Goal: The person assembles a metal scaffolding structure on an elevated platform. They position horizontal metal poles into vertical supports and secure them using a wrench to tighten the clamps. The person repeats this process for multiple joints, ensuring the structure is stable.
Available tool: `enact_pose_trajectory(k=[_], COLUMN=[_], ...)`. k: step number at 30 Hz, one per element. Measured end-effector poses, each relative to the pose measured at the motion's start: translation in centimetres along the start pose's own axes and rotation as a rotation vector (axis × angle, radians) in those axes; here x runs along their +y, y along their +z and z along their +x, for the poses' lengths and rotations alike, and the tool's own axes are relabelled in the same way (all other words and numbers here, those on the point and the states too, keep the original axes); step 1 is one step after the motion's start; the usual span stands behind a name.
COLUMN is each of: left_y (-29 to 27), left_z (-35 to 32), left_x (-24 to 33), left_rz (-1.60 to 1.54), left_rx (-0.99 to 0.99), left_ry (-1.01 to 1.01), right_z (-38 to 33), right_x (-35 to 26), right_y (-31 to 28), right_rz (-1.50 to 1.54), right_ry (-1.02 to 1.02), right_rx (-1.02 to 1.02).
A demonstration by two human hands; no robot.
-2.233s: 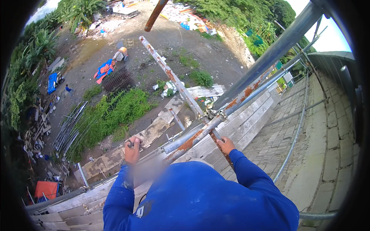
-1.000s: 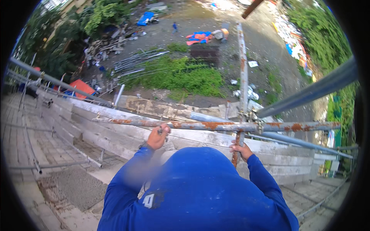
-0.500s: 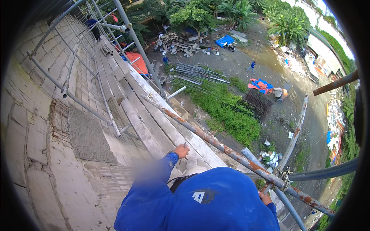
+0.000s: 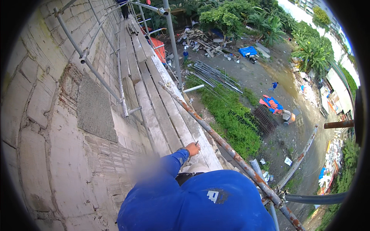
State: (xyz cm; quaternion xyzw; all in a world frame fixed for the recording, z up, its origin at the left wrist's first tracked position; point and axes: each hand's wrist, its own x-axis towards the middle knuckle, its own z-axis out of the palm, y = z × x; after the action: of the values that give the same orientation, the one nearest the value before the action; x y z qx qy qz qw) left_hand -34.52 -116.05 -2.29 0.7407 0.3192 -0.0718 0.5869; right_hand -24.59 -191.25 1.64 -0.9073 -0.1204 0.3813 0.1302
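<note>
My left hand (image 4: 192, 149) is stretched out over the scaffold planks (image 4: 158, 101), closed around a thin dark stick (image 4: 197, 143). Only the stick's tip shows above the fingers, so its exact kind cannot be made out. The blue sleeve (image 4: 175, 161) of my left arm leads to it, with a dark band at the wrist. My right hand is hidden behind my blue-clad body, on the side of the rusty scaffold pipe (image 4: 227, 149).
On the left runs a block wall (image 4: 54, 142) with a grey rendered patch (image 4: 96, 109). Grey scaffold tubes (image 4: 73, 34) stand along it. Another person (image 4: 125, 10) is on the far planks. Far below lie a pipe pile (image 4: 216, 76), a cement mixer (image 4: 288, 116) and a walking person (image 4: 274, 86).
The view has turned left, so the scene sits further right and the planks look steeper. My left hand still grips the stick. My right hand, earlier at the rusty pipe, has dropped from sight.
</note>
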Motion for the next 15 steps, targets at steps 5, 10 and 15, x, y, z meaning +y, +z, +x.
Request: enact_pose_trajectory(k=[5, 10, 15], left_y=[-0.9, -0.8, 0.0], left_z=[-1.7, -2.5, -1.3], left_x=[1.2, -1.9, -4.2], left_rz=[0.005, 0.041, 0.361], left_rx=[0.017, 0.032, -0.027], left_ry=[-0.015, -0.062, 0.063], right_z=[-0.2, -3.3, -3.7], right_x=[-2.6, -10.3, -10.8], right_y=[1.0, 0.8, 2.6], right_rz=[0.314, 0.977, 1.020], right_ry=[0.059, 0.197, 0.124], right_rx=[0.019, 0.138, 0.316])
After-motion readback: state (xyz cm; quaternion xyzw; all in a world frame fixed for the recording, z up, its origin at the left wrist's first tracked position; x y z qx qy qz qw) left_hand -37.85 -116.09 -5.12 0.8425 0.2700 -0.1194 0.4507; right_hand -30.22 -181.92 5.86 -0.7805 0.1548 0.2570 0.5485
